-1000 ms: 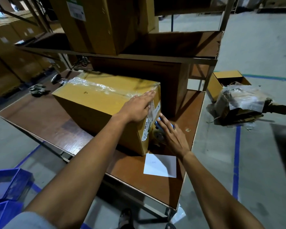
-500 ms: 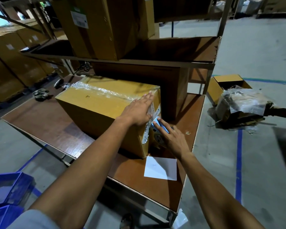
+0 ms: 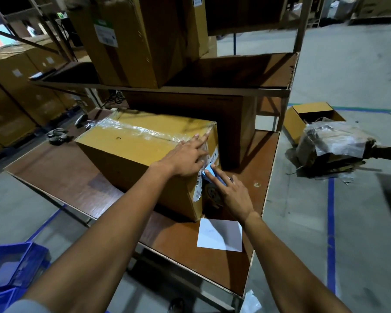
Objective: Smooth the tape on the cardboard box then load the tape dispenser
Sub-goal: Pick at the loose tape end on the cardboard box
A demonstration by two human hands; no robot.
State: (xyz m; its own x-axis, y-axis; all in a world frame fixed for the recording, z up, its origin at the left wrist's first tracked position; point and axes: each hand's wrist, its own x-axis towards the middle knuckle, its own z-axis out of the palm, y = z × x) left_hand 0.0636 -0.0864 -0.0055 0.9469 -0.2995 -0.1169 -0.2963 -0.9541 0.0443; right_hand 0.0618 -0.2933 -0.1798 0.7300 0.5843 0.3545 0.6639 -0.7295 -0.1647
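Neither grip is closed on anything: the left hand (image 3: 185, 158) lies flat with fingers spread on the near right corner of the cardboard box (image 3: 136, 154), pressing on the clear tape (image 3: 145, 132) that runs along the top, while the right hand (image 3: 231, 193) rests open-fingered on the blue tape dispenser (image 3: 210, 171) against the box's right end. Box and dispenser sit on the brown worktop (image 3: 66, 177), with a white sheet of paper (image 3: 219, 237) just in front of them.

Taped cardboard box (image 3: 131, 152) on table; dispenser (image 3: 212, 190) beside.
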